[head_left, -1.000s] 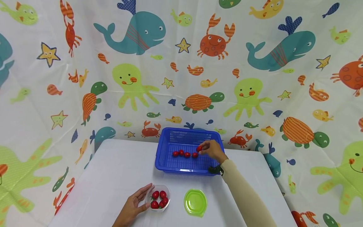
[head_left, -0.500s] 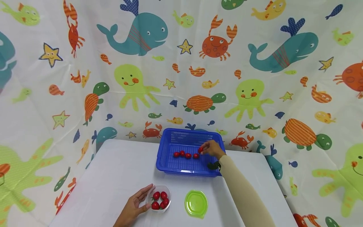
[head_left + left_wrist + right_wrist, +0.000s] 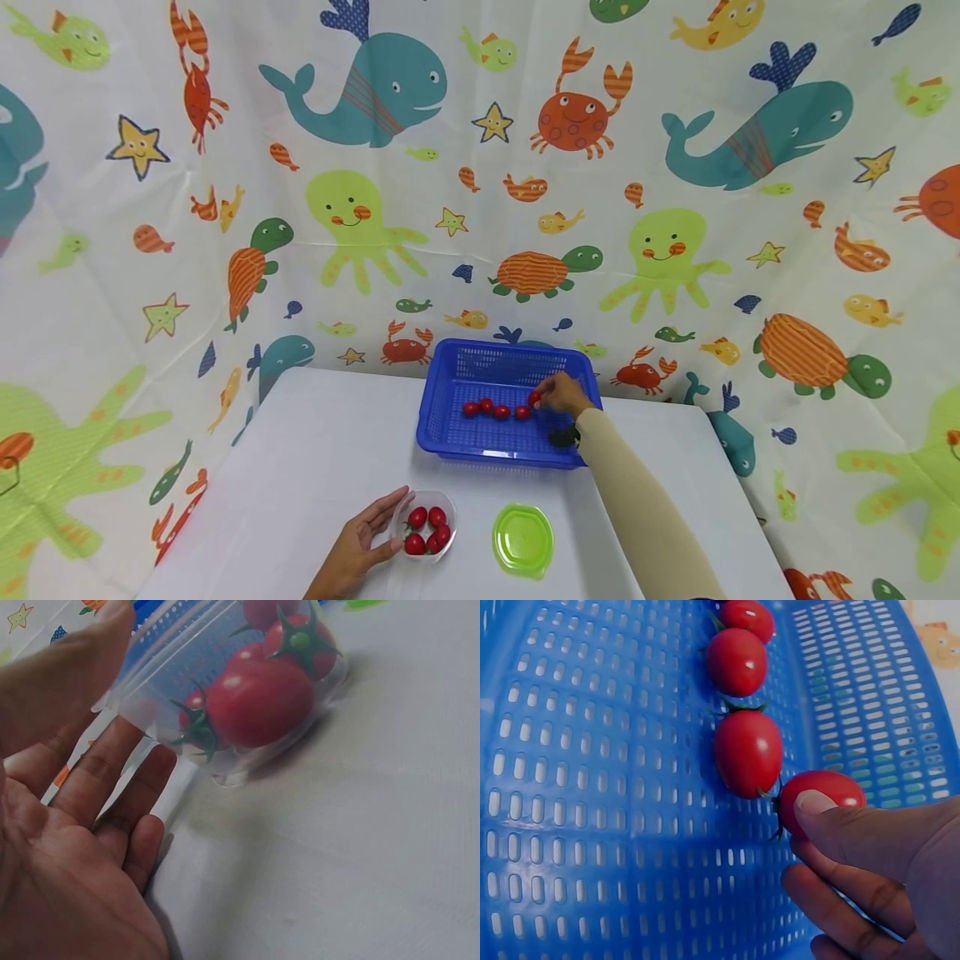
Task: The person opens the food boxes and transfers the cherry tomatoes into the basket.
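My right hand [image 3: 564, 394] reaches into a blue plastic basket [image 3: 495, 457] and pinches a red cherry tomato [image 3: 829, 784] between thumb and fingers. Beside it in the right wrist view, another cherry tomato [image 3: 748, 754] heads a row lying on the basket floor; several are there in all. Near the front of the table, my left hand [image 3: 365, 533] holds a small clear plastic container [image 3: 453, 510] by its left side, thumb in front and fingers behind. Several cherry tomatoes [image 3: 259, 701] with green stems lie inside that container, which stands on the table.
To the right of the container, a green plastic lid [image 3: 522, 540] lies flat on the white table [image 3: 337, 433]. A dark object [image 3: 562, 437] shows by my right wrist. Behind the table hangs a curtain [image 3: 480, 192] printed with sea animals.
The head view has shifted slightly. My right hand, still pinching the tomato, has come slightly lower in the basket. My left hand stays on the container.
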### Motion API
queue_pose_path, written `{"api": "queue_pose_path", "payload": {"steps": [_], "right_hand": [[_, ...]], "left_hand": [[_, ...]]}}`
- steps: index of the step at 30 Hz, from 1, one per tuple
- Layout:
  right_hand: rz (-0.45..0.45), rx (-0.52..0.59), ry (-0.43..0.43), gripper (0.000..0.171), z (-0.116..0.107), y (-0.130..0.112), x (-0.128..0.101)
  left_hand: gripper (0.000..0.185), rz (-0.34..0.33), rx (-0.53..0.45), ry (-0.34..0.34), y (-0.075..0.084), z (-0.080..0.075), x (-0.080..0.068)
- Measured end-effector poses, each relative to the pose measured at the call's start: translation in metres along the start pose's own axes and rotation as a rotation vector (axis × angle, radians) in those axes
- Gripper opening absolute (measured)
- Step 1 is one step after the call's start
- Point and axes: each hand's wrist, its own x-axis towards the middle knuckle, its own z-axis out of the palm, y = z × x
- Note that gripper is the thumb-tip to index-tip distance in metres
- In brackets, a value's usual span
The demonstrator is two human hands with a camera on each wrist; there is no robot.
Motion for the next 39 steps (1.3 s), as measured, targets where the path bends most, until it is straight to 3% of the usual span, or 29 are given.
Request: {"api": "queue_pose_path", "payload": {"steps": [13,24,33,39], "right_hand": [[0.053,-0.026,-0.023,0.018,0.008,0.005,-0.002],[-0.005,-0.059,-0.013,0.024,0.007,0.005,-0.003],[-0.146,-0.058,0.076,0.028,-0.005,-0.014,-0.030],[-0.213,0.044,0.122,0.023,-0.005,-0.041,-0.065]], "left_hand": [[0.062,-0.007,-0.009,-0.003,-0.001,0.000,-0.001],[0.062,-0.008,0.003,0.009,-0.002,0.001,-0.001],[0.061,-0.010,-0.002,-0.003,0.000,0.002,-0.002],[0.061,0.008,0.004,-0.004,-0.001,0.000,-0.002]]}}
